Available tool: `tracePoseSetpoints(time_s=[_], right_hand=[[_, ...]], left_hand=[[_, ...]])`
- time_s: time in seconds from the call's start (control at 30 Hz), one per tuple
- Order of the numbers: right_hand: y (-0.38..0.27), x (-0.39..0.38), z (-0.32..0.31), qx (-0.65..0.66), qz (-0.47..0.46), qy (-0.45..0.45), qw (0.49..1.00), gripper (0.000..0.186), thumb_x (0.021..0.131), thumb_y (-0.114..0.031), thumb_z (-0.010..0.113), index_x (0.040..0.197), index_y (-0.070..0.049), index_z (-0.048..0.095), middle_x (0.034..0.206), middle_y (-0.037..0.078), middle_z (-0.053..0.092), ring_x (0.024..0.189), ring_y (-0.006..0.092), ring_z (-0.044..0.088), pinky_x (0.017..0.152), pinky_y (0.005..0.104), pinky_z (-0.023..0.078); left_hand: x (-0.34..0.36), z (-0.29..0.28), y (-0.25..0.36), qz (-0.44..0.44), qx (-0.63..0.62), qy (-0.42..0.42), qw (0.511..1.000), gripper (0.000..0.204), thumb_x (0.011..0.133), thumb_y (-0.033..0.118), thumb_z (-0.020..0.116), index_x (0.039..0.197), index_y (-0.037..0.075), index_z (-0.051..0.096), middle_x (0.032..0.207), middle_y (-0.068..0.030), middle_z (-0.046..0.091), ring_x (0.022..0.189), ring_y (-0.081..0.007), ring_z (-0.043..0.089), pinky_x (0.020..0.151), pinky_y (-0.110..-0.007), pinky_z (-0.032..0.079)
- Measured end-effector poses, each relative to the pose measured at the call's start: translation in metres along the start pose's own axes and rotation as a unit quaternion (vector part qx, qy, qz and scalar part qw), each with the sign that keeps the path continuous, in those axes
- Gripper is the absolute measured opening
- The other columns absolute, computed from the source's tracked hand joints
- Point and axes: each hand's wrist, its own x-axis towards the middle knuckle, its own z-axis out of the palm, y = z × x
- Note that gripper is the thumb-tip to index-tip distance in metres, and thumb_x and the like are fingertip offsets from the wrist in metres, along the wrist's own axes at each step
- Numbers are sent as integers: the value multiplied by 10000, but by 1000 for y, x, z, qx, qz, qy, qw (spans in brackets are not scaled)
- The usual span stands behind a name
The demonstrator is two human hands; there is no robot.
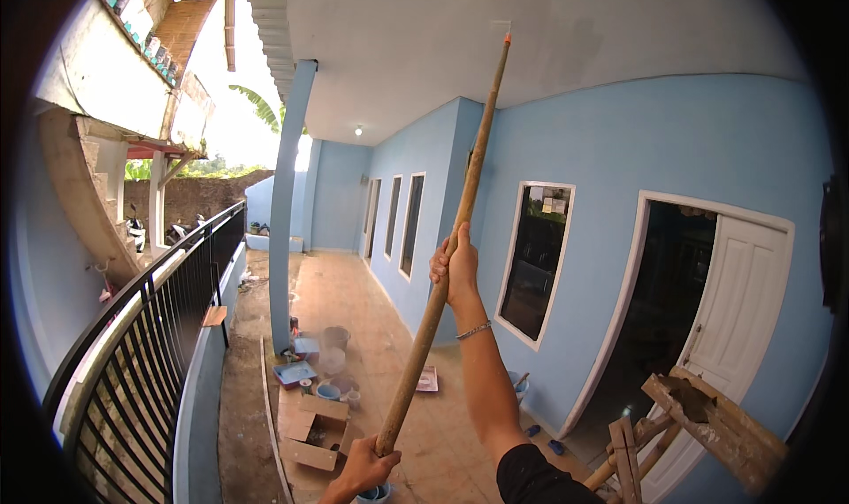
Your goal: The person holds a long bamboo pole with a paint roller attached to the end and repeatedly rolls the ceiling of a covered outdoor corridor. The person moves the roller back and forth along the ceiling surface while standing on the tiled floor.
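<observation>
A long wooden pole (473, 168) slants up from me toward the white ceiling (398, 26). My right hand (457, 265) is wrapped round its middle, arm stretched up, with a bracelet on the wrist. Lower down, my left hand (361, 469) closes round the pole's bottom end. At the far tip sits an orange grip (508, 38) with a thin wire frame, which looks like a paint roller's; the roller itself is hard to make out against the ceiling. Beside the tip, a patch of ceiling (566, 49) looks darker, as if wet.
Below stand buckets (329, 391), a blue paint tray (294, 374) and an open cardboard box (320, 433). A pinkish tray (427, 379) lies on the tiles. Rough wooden boards (716, 429) rise close on the right. A black railing (150, 327) and blue post (292, 203) border the left.
</observation>
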Motion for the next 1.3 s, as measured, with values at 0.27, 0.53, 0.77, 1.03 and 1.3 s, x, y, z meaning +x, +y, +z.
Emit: tracePoseSetpoints(time_s=[0.27, 0.53, 0.77, 1.03, 1.3], right_hand=[[57, -149, 25, -25, 25, -24, 999, 575, 1014, -666, 413, 859, -114, 442, 535, -9, 381, 380, 119, 405, 358, 298, 383], [33, -240, 45, -45, 11, -19, 999, 576, 1031, -642, 396, 816, -108, 435, 524, -7, 392, 375, 114, 408, 353, 298, 385], [-2, -176, 39, -22, -8, -22, 999, 585, 1025, -655, 395, 801, -116, 429, 524, -16, 383, 375, 108, 405, 340, 285, 373], [-41, -16, -18, -12, -27, -1, 1000, 547, 1034, -632, 406, 846, -119, 429, 544, -35, 373, 392, 92, 404, 352, 261, 369], [-30, -30, -120, -76, -9, 58, 995, 566, 1029, -651, 388, 830, -123, 438, 521, -27, 376, 368, 95, 412, 330, 267, 383]], left_hand=[[-119, -5, -103, -32, -14, 44, 998, 112, 821, 103, 680, 792, 31, 600, 592, 1, 544, 497, -114, 509, 454, -305, 410], [-199, 6, -127, -43, -43, 53, 997, 192, 826, 178, 706, 752, 30, 609, 577, -3, 538, 479, -114, 493, 424, -320, 391], [-163, 9, -61, 37, -29, 57, 997, 194, 816, 175, 703, 846, -4, 635, 635, -21, 566, 568, -140, 543, 510, -337, 437], [-26, 33, 19, 43, 46, 38, 997, 226, 817, 173, 737, 807, -13, 609, 571, -59, 576, 500, -155, 563, 499, -360, 462], [5, 125, -30, -38, -12, -8, 999, 263, 817, 238, 701, 896, -10, 656, 644, -62, 583, 616, -172, 582, 570, -376, 472]])
